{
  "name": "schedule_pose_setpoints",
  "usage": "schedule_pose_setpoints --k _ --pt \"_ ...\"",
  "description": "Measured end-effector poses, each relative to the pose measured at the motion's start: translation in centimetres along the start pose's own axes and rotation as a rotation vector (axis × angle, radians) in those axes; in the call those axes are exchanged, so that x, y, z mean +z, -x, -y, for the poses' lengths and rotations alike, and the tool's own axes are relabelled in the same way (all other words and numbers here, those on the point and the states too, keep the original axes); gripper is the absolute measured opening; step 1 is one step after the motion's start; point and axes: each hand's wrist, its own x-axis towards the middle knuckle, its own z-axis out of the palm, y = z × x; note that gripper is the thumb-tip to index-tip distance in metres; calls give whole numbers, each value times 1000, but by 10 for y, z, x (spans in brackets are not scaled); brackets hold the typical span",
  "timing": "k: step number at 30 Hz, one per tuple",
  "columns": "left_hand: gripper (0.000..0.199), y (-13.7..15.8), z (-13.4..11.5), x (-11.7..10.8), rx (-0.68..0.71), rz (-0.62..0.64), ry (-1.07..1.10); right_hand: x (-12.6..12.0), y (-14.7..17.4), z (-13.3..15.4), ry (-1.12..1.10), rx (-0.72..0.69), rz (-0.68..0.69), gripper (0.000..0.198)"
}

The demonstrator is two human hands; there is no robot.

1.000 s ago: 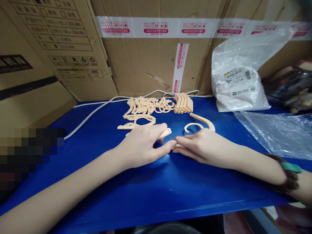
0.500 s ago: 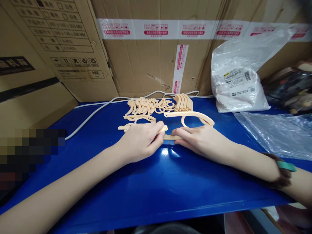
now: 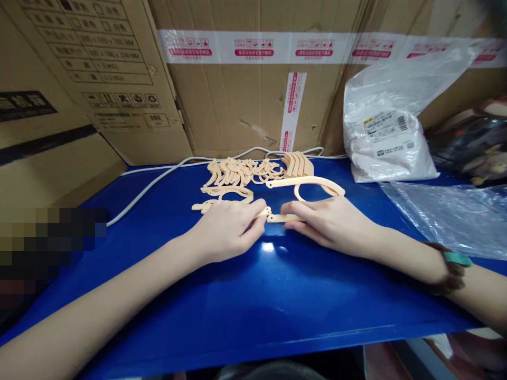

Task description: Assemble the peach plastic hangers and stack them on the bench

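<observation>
My left hand (image 3: 229,232) is closed around a beige plastic hanger piece (image 3: 268,211), whose holed end shows past the fingertips. The rest of that piece is hidden by the hand. Opposite it, my right hand (image 3: 330,221) pinches a beige folding hanger (image 3: 309,182). Its upper arm curves above the hand, with a round loop below. The holed tip of its lower arm (image 3: 276,218) points left, very close to the piece in my left hand; I cannot tell whether they touch. Behind my left hand lie more hanger pieces (image 3: 227,190).
At the back of the blue table (image 3: 253,311) lie a pile of curved beige pieces (image 3: 233,171) and a neat stack of arms (image 3: 299,164). A white cable (image 3: 144,196) runs behind them. Cardboard boxes (image 3: 237,100) stand at the rear, a white plastic bag (image 3: 390,142) and clear film (image 3: 443,216) at right.
My right hand has risen slightly, and the hanger in it has tilted and shifted a little up and left. The lower arm's tip has come nearer the left piece. My left hand has barely moved.
</observation>
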Motion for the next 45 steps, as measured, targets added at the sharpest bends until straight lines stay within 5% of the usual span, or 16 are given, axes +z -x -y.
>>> schedule_pose_setpoints --k 12,16,22,31,35,39,45 --pt "21 0 0 0 -25 1 -35 0 1 -3 -73 16 2 28" --pt "22 -1 2 3 -96 -87 -34 1 1 -2 -121 13 67 31" --pt "23 -18 7 -8 -86 -295 330 1 1 1 -195 -1 177 31" --pt "20 -54 -7 -33 -308 -220 938 7 -2 7 -196 -19 71 35" --pt "20 -53 -13 -30 -370 -179 1152 -1 -3 3 -266 123 -59 35" --pt "15 -54 -15 -23 -446 -161 1268 -7 -4 2 -622 388 -164 35" --pt "23 -49 -13 -3 -398 -159 1171 -3 -6 -5 -869 538 -134 28"
